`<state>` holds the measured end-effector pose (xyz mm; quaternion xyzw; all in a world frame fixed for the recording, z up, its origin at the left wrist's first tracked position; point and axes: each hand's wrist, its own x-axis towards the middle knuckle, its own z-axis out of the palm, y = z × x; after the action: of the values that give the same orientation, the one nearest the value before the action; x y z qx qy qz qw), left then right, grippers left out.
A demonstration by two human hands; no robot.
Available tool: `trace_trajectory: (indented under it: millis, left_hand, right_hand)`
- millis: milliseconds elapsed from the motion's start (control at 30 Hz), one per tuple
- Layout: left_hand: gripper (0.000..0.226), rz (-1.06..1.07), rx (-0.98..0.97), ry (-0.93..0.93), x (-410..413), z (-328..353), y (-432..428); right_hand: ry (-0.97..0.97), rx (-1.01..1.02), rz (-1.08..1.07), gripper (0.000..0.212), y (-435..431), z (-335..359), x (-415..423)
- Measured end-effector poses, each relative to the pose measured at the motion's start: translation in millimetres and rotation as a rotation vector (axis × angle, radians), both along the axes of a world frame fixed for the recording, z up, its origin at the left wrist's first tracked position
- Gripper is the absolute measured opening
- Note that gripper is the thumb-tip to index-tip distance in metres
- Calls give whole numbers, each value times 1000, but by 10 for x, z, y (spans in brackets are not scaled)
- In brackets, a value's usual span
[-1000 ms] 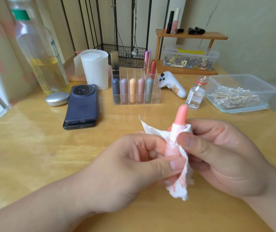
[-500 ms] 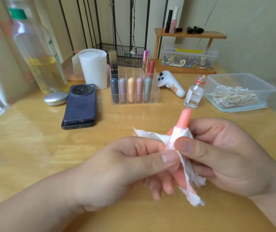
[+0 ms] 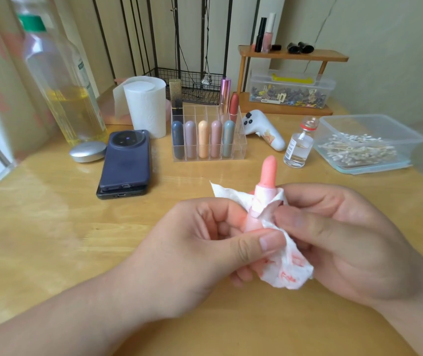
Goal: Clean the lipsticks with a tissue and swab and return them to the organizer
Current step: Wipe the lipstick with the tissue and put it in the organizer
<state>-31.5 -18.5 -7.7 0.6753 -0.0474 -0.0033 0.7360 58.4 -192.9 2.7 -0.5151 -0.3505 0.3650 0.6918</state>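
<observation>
An open pink lipstick (image 3: 269,170) stands upright between my hands, its bullet sticking out above a white tissue (image 3: 279,268) stained red. My left hand (image 3: 205,242) grips the lower tube, thumb pressed on the tissue. My right hand (image 3: 341,240) pinches the tissue around the tube just under the bullet. Behind them a clear acrylic organizer (image 3: 241,150) holds several capped lipsticks in its front row and taller ones at the back. A clear box of cotton swabs (image 3: 366,142) sits at the right.
On the wooden table: two stacked phones (image 3: 125,163), a silver puck (image 3: 88,151), an oil bottle (image 3: 64,80), a paper roll (image 3: 146,109), a white controller (image 3: 264,132), a small glass vial (image 3: 298,147). A wooden shelf (image 3: 292,56) with cosmetics stands at the back.
My left hand shifted its hold on the tube and the tissue was turned around the lipstick; its loose end now hangs lower right. The lipstick stays upright in the same spot.
</observation>
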Motion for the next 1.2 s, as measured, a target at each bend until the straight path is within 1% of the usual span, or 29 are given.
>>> trace_trajectory:
  millis: [133,267,400,500,633,667,733,800,867,900,967,1067,1133,1200]
  left_hand:
    - [16,-73,-31,21,9,8,6]
    - [11,-140,-33,30,0,20,3]
    - [10,-160,-12,23,-3,30,11]
    - [16,-129,23,27,-10,29,14]
    - [32,-62,73,25,-18,-7,3]
    - [33,-68,65,28,-18,-8,4]
    - [29,-179,-25,41,-10,17,16]
    - [37,-350,-190,93,-13,53,20]
    - [37,-444,-301,133,-18,67,10]
    - [33,-443,-310,132,-13,57,1]
    - [27,-357,-273,124,5,30,-19]
    - [14,-200,-137,55,5,32,-34]
    - [5,-113,-70,30,-7,41,-34]
    - [11,-31,-34,27,-27,34,-41]
  right_hand:
    - [59,20,-5,28,-9,-1,48]
    - [77,13,-50,32,-3,-47,47]
    - [93,8,-31,21,0,-49,38]
    - [124,9,-19,22,8,-66,35]
    - [112,21,-11,25,28,-83,31]
    - [108,34,4,26,36,-74,24]
    - [102,61,50,26,42,-46,10]
    - [108,77,67,20,28,-20,7]
    - [132,99,82,17,10,-3,19]
    - [133,100,84,18,6,7,23]
    - [120,91,76,22,8,20,23]
    - [26,34,-5,35,9,12,27]
    - [-5,11,-34,39,11,-8,31]
    - [23,22,-19,35,14,-12,23]
